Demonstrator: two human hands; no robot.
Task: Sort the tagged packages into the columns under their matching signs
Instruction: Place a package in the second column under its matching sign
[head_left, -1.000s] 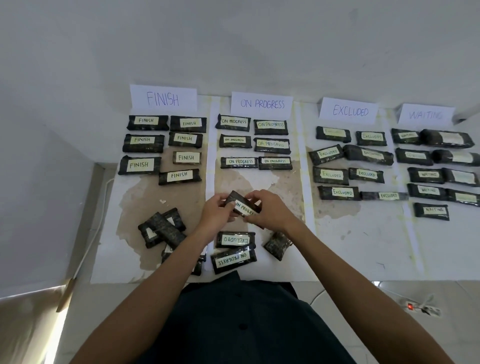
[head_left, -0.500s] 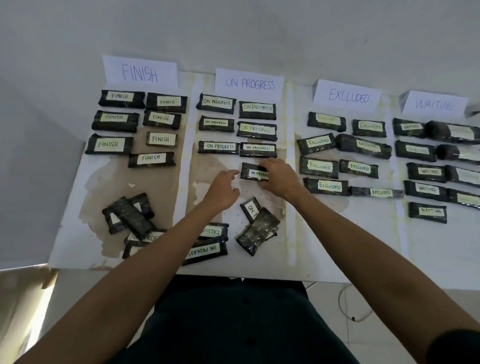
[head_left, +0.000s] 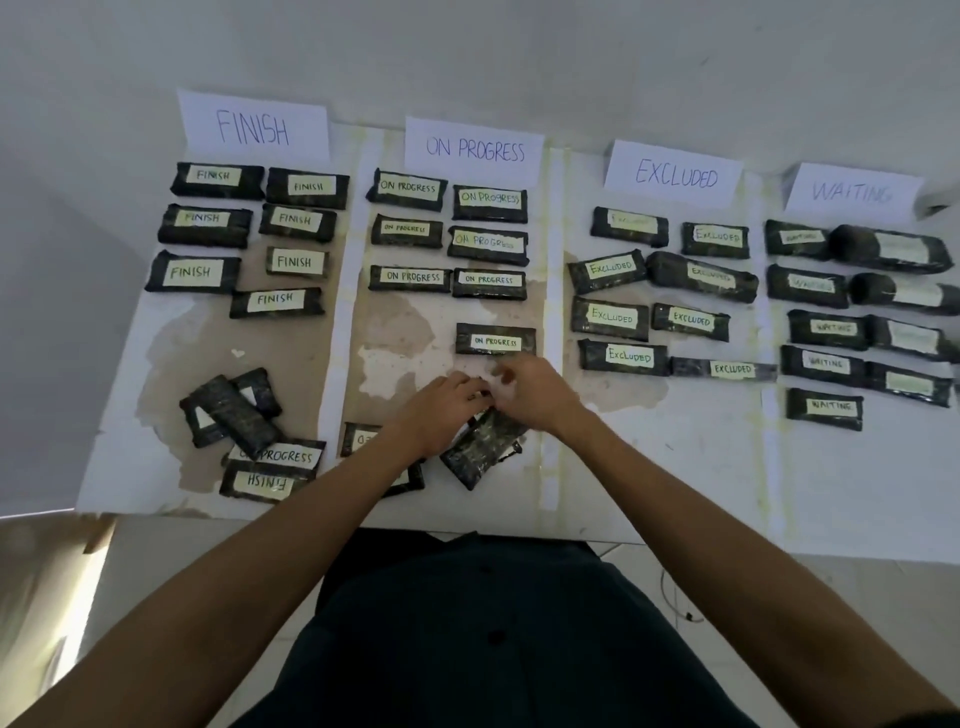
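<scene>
One big white counter (head_left: 675, 483) holds it all. Four paper signs stand at its back: FINISH (head_left: 253, 126), ON PROGRESS (head_left: 474, 149), EXCLUDED (head_left: 675, 173) and WAITING (head_left: 852, 192). Under each sign lie rows of dark wrapped packages (head_left: 215, 181) with pale tags. A loose pile (head_left: 244, 426) sits at the front left, some tags face down. One tilted package (head_left: 478, 457) lies just by the hands. The lowest tagged package (head_left: 495, 340) lies alone, just past them. The left hand (head_left: 441, 410) and right hand (head_left: 537, 395) meet with fingers curled down. I cannot tell what they hold.
</scene>
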